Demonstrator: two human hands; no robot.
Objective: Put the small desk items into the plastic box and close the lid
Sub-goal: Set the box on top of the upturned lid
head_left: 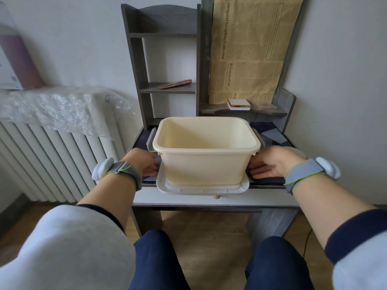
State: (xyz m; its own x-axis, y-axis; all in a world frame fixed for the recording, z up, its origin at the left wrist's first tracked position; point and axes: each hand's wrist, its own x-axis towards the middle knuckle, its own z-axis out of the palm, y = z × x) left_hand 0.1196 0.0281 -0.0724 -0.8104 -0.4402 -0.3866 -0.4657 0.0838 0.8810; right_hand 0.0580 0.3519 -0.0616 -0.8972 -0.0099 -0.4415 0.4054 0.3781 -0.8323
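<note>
Fingers (153, 167) of the left hand (142, 162) lie straight and relaxed on the grey table (209, 199), just left of the cream rectangular plastic box (205, 164), gripping nothing. The right hand (272, 162) rests likewise at the box's right side, fingers extended and holding nothing. Open-topped, the box stands at the table's near middle on its white plastic lid (201, 190). A white-and-gold notepad block (238, 104) lies on the far shelf (261, 111).

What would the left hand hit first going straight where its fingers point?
Probably the left wall of the plastic box: the left hand points inward at it, close by. The lid under the box may come first; depth unclear.
</note>
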